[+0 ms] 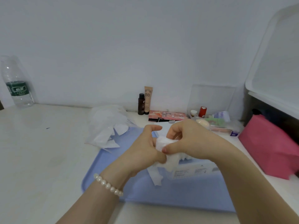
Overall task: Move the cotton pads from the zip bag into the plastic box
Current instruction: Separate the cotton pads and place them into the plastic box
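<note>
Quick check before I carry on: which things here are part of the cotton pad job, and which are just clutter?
Job:
cotton pads, held by left hand and right hand
plastic box
zip bag
blue tray

Clutter:
water bottle
BB tube
dark bottle
palette
pink pouch

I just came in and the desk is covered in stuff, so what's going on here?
A person is moving cotton pads out of a zip bag. Both hands, left hand and right hand, grip a stack of cotton pads just above a clear plastic box that sits on a blue tray. The box already seems to hold some pads. The zip bag lies crumpled at the tray's far left corner, with a few white pieces visible in it. Cosmetics stand along the wall behind.
</note>
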`<state>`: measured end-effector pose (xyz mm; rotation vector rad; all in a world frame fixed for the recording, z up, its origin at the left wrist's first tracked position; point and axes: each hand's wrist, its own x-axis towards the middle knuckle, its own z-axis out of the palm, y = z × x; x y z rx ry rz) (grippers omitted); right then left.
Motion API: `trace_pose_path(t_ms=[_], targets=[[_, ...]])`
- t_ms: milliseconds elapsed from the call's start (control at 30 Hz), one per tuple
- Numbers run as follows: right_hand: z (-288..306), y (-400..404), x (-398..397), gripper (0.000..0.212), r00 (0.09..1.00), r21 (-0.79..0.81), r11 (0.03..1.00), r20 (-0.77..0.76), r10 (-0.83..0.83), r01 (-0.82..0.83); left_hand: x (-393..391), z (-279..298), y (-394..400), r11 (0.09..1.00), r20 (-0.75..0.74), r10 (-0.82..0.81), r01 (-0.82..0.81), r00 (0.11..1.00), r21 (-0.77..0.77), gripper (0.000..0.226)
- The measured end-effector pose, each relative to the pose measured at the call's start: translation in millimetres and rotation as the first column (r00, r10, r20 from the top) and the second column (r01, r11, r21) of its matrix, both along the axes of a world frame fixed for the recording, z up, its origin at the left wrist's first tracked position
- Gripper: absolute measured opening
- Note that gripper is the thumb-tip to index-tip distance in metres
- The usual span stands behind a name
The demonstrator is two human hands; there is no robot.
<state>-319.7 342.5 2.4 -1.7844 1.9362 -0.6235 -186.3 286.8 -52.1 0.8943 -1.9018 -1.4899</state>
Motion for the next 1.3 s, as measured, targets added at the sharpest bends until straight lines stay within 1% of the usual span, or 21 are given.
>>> trace_pose_path(t_ms=[67, 133, 200, 233, 267, 333, 433, 533, 633, 700, 800, 867, 967, 1000, 1067, 1133, 1167, 1200, 1233, 1267, 1300], targets=[[10, 4, -9, 0.022, 0.999, -0.017, 0.999, 0.032, -0.028, 0.028, -8, 10, 1, 1.0, -0.069, -0.005, 0.005, 0.998, 0.01, 0.074], [22, 7, -26, 0.021, 0.979, -0.067, 0.991, 0.172, -0.104, 0.117, -21, 19, 0, 0.999, -0.147, 0.03, -0.035, 0.989, -0.035, 0.07], [34, 13, -46, 0.016, 0.915, -0.113, 0.956, 0.338, -0.218, 0.27, -34, 20, -3, 0.957, -0.106, 0.102, -0.126, 0.989, -0.262, 0.056], [40, 15, -58, 0.015, 0.883, -0.128, 0.928, 0.377, -0.279, 0.349, -40, 18, -3, 0.895, -0.06, 0.146, -0.157, 0.988, -0.417, 0.047], [42, 18, -70, 0.016, 0.863, -0.144, 0.897, 0.373, -0.342, 0.418, -47, 14, -4, 0.816, -0.026, 0.181, -0.164, 0.983, -0.554, 0.038], [37, 18, -89, 0.022, 0.836, -0.144, 0.846, 0.308, -0.455, 0.513, -58, 4, -4, 0.705, 0.05, 0.178, -0.092, 0.983, -0.703, 0.025], [16, 10, -99, 0.03, 0.83, -0.096, 0.828, 0.149, -0.537, 0.553, -80, -8, -5, 0.591, 0.227, 0.126, 0.111, 0.966, -0.799, 0.036], [-5, -2, -95, 0.024, 0.838, -0.129, 0.837, -0.065, -0.542, 0.531, -94, -13, -8, 0.569, 0.449, 0.148, 0.296, 0.881, -0.768, 0.031], [-22, -13, -90, 0.019, 0.824, -0.151, 0.849, -0.204, -0.529, 0.507, -99, -17, -9, 0.579, 0.561, 0.169, 0.379, 0.811, -0.722, 0.034], [-32, -20, -89, 0.012, 0.808, -0.152, 0.851, -0.267, -0.526, 0.503, -98, -17, -8, 0.615, 0.587, 0.179, 0.376, 0.79, -0.693, 0.035], [-47, -30, -88, 0.034, 0.796, -0.139, 0.855, -0.317, -0.516, 0.499, -96, -18, -6, 0.646, 0.546, 0.193, 0.314, 0.815, -0.696, 0.032], [-53, -33, -85, 0.038, 0.793, -0.104, 0.858, -0.34, -0.506, 0.503, -95, -18, -5, 0.648, 0.525, 0.196, 0.292, 0.828, -0.704, 0.031], [-58, -35, -84, 0.038, 0.79, -0.094, 0.856, -0.344, -0.508, 0.509, -94, -18, -5, 0.66, 0.514, 0.185, 0.281, 0.838, -0.696, 0.03], [-59, -35, -83, 0.043, 0.795, -0.097, 0.858, -0.336, -0.505, 0.504, -94, -18, -5, 0.664, 0.513, 0.185, 0.278, 0.838, -0.694, 0.03], [-59, -34, -85, 0.054, 0.82, -0.098, 0.868, -0.29, -0.493, 0.487, -94, -19, -6, 0.673, 0.515, 0.19, 0.271, 0.836, -0.688, 0.029], [-59, -34, -84, 0.058, 0.845, -0.086, 0.873, -0.222, -0.486, 0.48, -95, -20, -6, 0.679, 0.502, 0.194, 0.254, 0.843, -0.689, 0.029], [-60, -34, -84, 0.049, 0.855, -0.084, 0.874, -0.179, -0.486, 0.479, -95, -20, -6, 0.683, 0.493, 0.196, 0.243, 0.847, -0.689, 0.028], [-60, -35, -83, 0.027, 0.859, -0.079, 0.87, -0.137, -0.493, 0.486, -95, -20, -6, 0.689, 0.483, 0.198, 0.23, 0.853, -0.688, 0.028], [-59, -34, -83, 0.013, 0.866, -0.058, 0.871, -0.096, -0.491, 0.488, -94, -20, -5, 0.694, 0.472, 0.196, 0.219, 0.859, -0.686, 0.028], [-59, -36, -84, 0.029, 0.876, -0.029, 0.879, -0.062, -0.477, 0.477, -94, -20, -5, 0.699, 0.462, 0.191, 0.211, 0.866, -0.684, 0.028], [-57, -35, -84, 0.035, 0.886, 0.003, 0.886, -0.035, -0.463, 0.463, -94, -19, -4, 0.703, 0.452, 0.184, 0.205, 0.873, -0.681, 0.027]])
